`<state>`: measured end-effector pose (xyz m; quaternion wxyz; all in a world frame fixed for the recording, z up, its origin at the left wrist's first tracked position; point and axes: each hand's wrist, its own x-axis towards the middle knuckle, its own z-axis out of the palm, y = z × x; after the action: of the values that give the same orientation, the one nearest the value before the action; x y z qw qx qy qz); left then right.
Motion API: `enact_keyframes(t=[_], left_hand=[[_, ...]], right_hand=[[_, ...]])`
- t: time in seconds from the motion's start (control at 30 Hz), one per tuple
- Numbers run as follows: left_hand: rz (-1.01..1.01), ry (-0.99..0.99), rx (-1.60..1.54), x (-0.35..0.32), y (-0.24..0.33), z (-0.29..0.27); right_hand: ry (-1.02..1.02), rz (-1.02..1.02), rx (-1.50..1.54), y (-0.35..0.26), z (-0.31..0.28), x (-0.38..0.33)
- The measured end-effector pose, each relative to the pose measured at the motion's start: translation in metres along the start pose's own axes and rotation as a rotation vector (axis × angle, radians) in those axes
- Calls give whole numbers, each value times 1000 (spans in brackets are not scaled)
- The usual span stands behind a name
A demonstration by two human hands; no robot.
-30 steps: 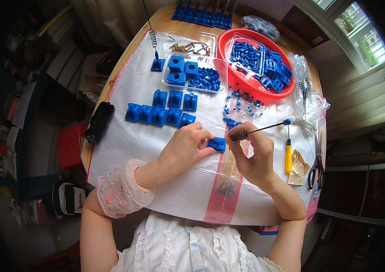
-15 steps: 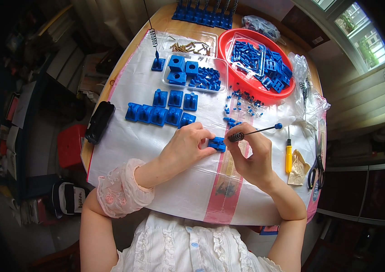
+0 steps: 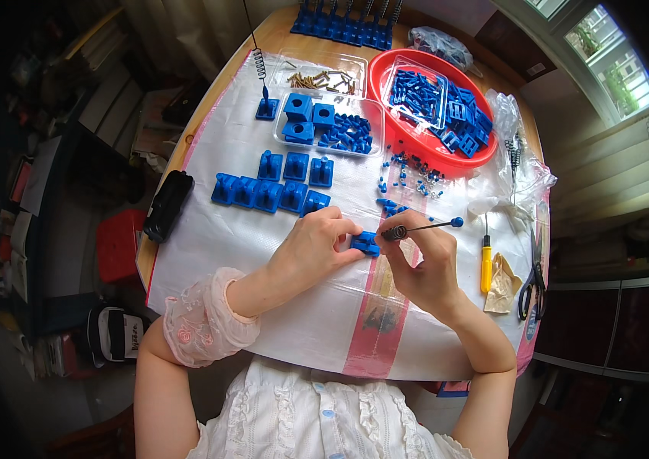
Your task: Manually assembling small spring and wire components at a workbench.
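Observation:
My left hand pinches a small blue plastic block between thumb and fingers, low over the white table cover. Beside it, my right hand is closed round a black coil spring. From that spring a thin black rod sticks out to the right, ending in a blue tip. The spring's near end meets or comes close to the block; my fingers hide the exact contact. Just beyond my left hand stand several blue block-shaped pieces in rows. A few blue bits lie above my right hand.
A clear tray holds blue parts; another has brass-coloured screws. The red basin is full of blue pieces. At right are a yellow-handled screwdriver, brown paper and scissors. A black case lies left.
The rod's blue tip has swung slightly left and down as my right fingers shifted a little on the spring. My left hand and the blue block stay in place.

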<state>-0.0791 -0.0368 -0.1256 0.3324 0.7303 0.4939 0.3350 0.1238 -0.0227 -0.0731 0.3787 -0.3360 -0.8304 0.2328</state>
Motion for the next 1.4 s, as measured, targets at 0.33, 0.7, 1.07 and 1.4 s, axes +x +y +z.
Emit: enact_keyframes(t=[0.33,0.7,1.07,1.4], left_hand=[[-5,-6,21,0,0,1],[4,-10,47,-1,3,0],[32,-22,81,0,4,0],[34,-7,74,-2,3,1]], right_hand=[[23,6,29,-1,3,-1],[8,10,36,1,1,-1],[-50,-9,62,5,1,-1],[-51,32,58,3,-1,0]])
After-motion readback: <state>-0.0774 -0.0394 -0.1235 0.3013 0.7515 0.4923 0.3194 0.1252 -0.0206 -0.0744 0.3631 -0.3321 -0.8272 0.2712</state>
